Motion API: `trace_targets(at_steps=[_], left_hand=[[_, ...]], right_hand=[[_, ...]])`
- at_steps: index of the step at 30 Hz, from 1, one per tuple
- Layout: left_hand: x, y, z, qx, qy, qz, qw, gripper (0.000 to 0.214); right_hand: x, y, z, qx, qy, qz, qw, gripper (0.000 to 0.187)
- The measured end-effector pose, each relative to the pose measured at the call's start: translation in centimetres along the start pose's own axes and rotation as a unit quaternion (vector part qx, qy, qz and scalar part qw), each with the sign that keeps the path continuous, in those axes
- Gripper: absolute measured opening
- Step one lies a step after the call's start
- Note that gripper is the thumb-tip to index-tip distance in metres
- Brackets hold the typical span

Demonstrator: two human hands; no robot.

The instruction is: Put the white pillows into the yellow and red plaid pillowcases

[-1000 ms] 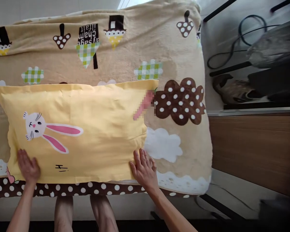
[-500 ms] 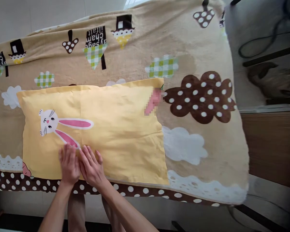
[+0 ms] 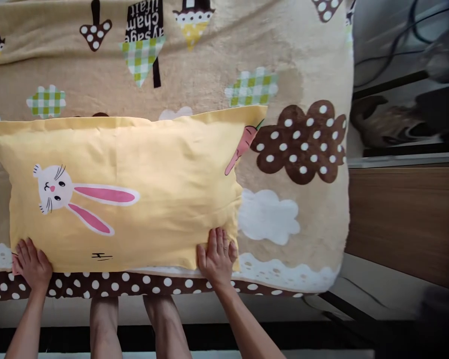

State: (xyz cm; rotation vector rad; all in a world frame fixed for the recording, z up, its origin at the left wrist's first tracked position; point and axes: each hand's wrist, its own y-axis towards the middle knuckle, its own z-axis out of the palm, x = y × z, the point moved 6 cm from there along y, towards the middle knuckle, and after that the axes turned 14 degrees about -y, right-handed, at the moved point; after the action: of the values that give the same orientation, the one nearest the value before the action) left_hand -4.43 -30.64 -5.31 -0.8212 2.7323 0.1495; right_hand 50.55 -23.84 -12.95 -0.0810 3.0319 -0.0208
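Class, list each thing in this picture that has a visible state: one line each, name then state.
Yellow pillow, lying rabbit-print up, lightly wrinkled
Blanket, spread under the pillow, creased towards the far side
Left hand's grip, open, resting on pillow's near left corner
Right hand's grip, open, resting by pillow's near right corner
Dark cable, loosely curved
Legs, bare, apart

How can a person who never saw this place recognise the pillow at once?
Start from the beige printed blanket. On its near part lies a wide yellow pillow, with the left hand and the right hand at its near corners. Its yellow colour and long-eared white rabbit print set it apart from the blanket around it.
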Motion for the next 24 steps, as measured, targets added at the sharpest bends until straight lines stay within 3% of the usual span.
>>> trace_targets(at_steps=[5,9,11,13,16,18,19,21,24], left_hand=[[1.0,0.8,-1.7,0.028,0.001,-0.059,0.998,0.061],[-0.7,1.6,-4.0,-0.036,-0.038,-0.179,0.982,0.064],[-4.7,2.3,-4.8,-0.072,-0.085,-0.136,0.984,0.065],[-11.5,3.1,-4.8,-0.061,-0.144,0.005,0.988,0.067],[-23.1,4.4,-2.7,0.031,-0.197,0.237,0.951,0.068],[-27.8,6.4,-0.3,0.107,-0.189,0.293,0.931,0.061],[-28.5,7.9,0.9,0.126,-0.175,0.283,0.934,0.057],[-26.8,11.3,2.4,0.119,-0.141,0.221,0.958,0.054],[-19.6,14.9,2.9,0.079,-0.1,0.133,0.983,0.059]], right_hand=[[-3.2,-0.8,-0.6,0.066,-0.021,0.054,0.996,0.063],[-3.0,0.9,-4.8,0.072,-0.03,0.124,0.989,0.058],[0.0,3.1,-8.5,0.024,-0.006,0.129,0.991,0.058],[5.7,6.2,-12.2,-0.025,0.058,0.068,0.996,0.062],[15.9,12.0,-16.5,-0.064,0.153,-0.076,0.983,0.071],[20.3,16.1,-17.2,-0.056,0.177,-0.129,0.974,0.068],[21.2,18.0,-16.7,-0.046,0.173,-0.137,0.974,0.064],[20.0,20.9,-14.5,-0.021,0.152,-0.113,0.982,0.059],[13.1,22.0,-9.7,0.021,0.109,-0.043,0.993,0.059]])
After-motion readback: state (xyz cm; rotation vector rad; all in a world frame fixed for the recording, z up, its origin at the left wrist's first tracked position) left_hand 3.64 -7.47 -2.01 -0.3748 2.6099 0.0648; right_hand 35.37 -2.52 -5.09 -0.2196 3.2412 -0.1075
